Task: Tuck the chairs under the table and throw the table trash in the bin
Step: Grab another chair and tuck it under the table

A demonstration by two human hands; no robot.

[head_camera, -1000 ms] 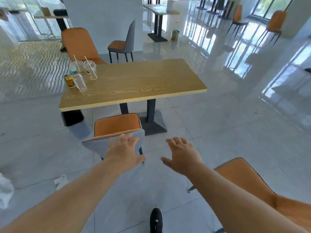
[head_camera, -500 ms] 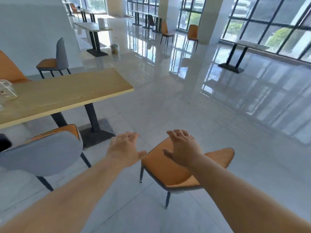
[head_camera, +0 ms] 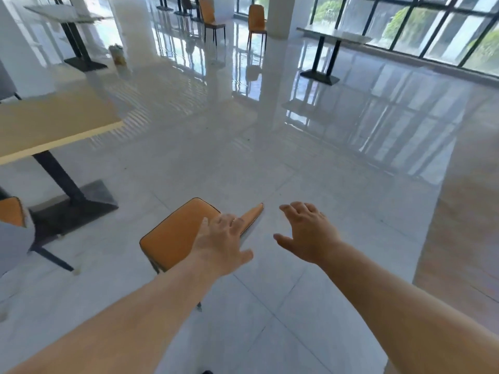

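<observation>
Both my hands are spread open and empty: my left hand (head_camera: 221, 245) over the orange chair (head_camera: 178, 236), my right hand (head_camera: 307, 233) beside it, with the wooden desk (head_camera: 54, 125) well off left.

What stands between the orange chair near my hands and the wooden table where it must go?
Nothing visible. Bare floor lies between the orange chair and the table. Another chair sits at the far left, beside that path. Both hands, left and right, are open.
</observation>
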